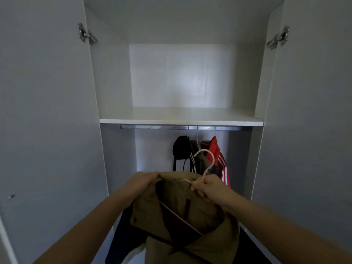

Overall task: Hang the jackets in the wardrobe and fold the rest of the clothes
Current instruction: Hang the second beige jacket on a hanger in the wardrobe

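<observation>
Tan jacket (182, 216) is held up in front of the open wardrobe (114, 92), below & short of the rail (152, 127). R hand (211, 185) has its fingers curled tight round the neck of the pale hanger (207, 161); L hand (144, 180) pinches the jacket's shoulder edge, fingers closed on cloth. Hook stands up from the R hand & the rail runs left-right above it, so R hand prob. does the lift, w/ bare rail left of the black (181, 147), olive (198, 159) & red (217, 149) garments already hung.
</observation>
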`<control>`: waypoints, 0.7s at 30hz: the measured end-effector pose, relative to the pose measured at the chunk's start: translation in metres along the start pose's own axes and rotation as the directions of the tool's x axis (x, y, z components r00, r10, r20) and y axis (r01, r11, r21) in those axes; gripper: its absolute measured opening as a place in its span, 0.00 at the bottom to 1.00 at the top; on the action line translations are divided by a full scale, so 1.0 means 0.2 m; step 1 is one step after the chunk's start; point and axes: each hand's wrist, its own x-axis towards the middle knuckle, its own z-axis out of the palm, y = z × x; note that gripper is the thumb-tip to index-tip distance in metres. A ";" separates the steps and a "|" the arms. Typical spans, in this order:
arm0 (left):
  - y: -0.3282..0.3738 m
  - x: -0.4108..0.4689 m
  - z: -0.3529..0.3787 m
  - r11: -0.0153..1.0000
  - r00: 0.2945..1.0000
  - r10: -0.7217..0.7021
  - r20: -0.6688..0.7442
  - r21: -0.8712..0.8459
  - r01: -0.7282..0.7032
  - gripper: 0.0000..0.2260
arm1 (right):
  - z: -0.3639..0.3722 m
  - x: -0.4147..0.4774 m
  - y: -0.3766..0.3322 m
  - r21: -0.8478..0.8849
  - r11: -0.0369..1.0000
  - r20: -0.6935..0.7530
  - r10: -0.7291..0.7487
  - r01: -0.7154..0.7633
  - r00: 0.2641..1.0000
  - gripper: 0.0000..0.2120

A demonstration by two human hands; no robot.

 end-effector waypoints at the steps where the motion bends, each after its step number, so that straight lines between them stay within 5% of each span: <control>1: -0.05 0.04 -0.02 0.998 1.000 -0.006 0.006 0.060 0.006 0.11 | 0.01 0.03 0.00 0.009 1.000 -0.025 0.001 -0.001 1.000 0.15; 4: -0.18 0.18 -0.09 0.853 0.972 0.234 -0.019 0.484 -0.195 0.03 | 0.08 0.15 0.02 -0.005 1.000 -0.016 0.004 -0.004 1.000 0.15; 6: -0.24 0.29 -0.09 0.708 0.919 0.383 0.090 0.610 -0.355 0.10 | 0.14 0.26 0.02 -0.023 0.999 0.025 0.036 -0.035 0.999 0.16; 9: -0.35 0.51 -0.07 0.672 0.913 0.340 0.226 0.621 -0.404 0.08 | 0.22 0.48 0.02 0.010 0.990 0.081 0.138 -0.139 0.987 0.15; 13: -0.58 0.86 -0.09 0.779 0.950 0.274 0.148 0.545 -0.310 0.10 | 0.32 0.84 0.08 -0.019 0.962 0.228 0.269 -0.272 0.936 0.12; 21: -0.78 1.62 -0.19 0.799 0.903 0.425 0.063 0.443 -0.407 0.09 | 0.31 1.70 0.21 0.091 0.944 0.092 0.310 -0.318 0.946 0.14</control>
